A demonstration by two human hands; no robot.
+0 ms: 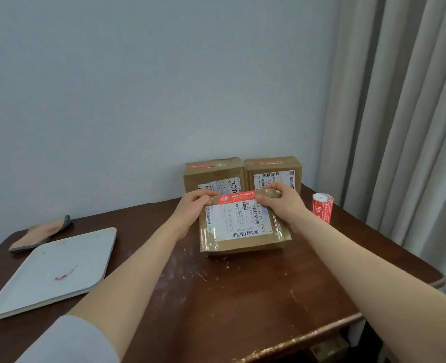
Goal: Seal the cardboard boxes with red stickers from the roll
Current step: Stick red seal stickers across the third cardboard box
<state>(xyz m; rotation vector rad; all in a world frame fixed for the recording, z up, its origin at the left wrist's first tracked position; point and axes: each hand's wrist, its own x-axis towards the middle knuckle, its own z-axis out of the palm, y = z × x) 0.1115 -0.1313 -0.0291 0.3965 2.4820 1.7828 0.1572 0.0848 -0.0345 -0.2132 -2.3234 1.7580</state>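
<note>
A person's left hand and right hand grip the far corners of the front box on the counter. Their thumbs sit at the ends of a red sticker laid along its far edge. The sticking step looks nearly done. Behind, the rear left box and rear right box carry red stickers. The roll stands to the right. The next move likely calls for smoothing the sticker flat.

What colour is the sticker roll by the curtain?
The sticker roll is red with white print, head view.
</note>
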